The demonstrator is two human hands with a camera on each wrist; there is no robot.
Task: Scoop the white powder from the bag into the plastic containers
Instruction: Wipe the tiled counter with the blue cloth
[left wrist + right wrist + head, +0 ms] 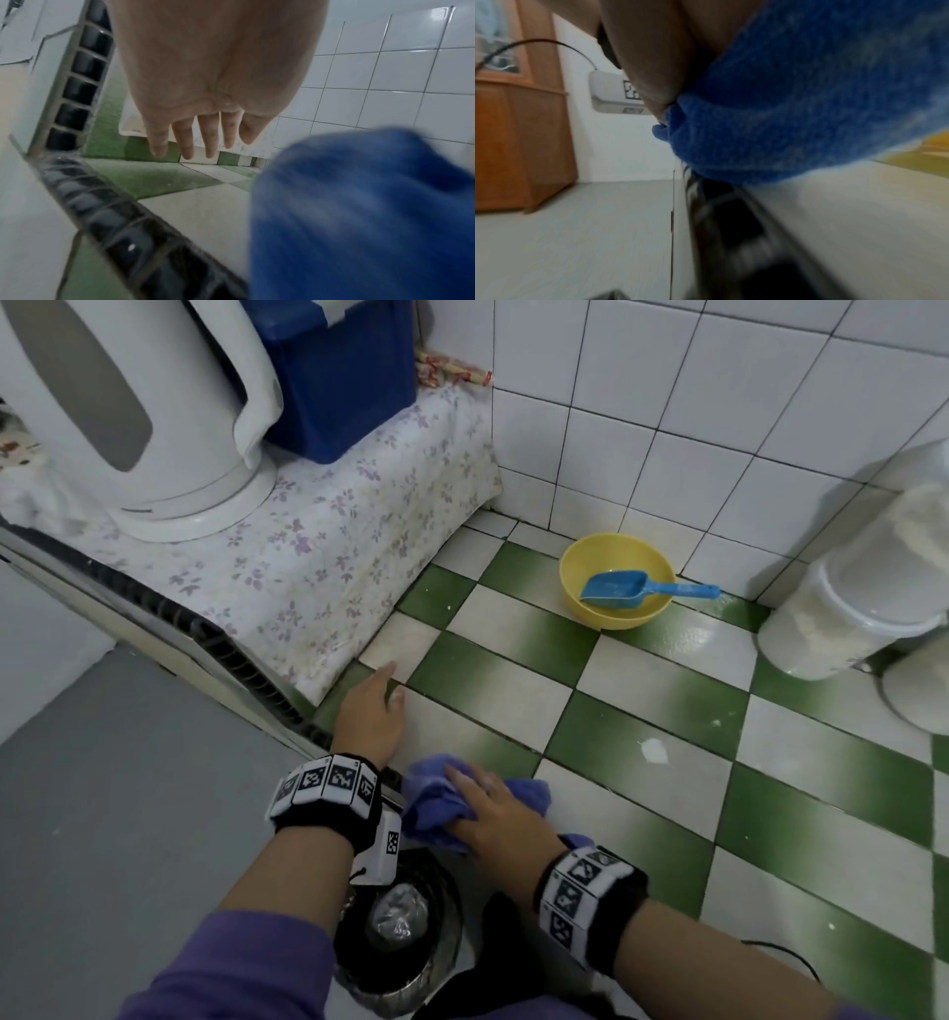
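Your right hand is closest to you, and it presses down on a blue cloth on the floor, with the fingers bunched into it. Your left hand is just beside it, fingers spread out and holding nothing, resting flat on the tiles near the flowery mat. You seem to be wiping up spilled powder. Push the cloth flat and slide it slowly toward the white spot on the green tile, so the powder gathers and does not puff up. Fold the cloth over what it picks up.

Farther off, by the wall, sits a yellow bowl with the blue scoop lying inside it. At the right edge stand two plastic containers, and the nearer one looks nearly full of white powder, though that corner is blurry. You cannot see the bag here
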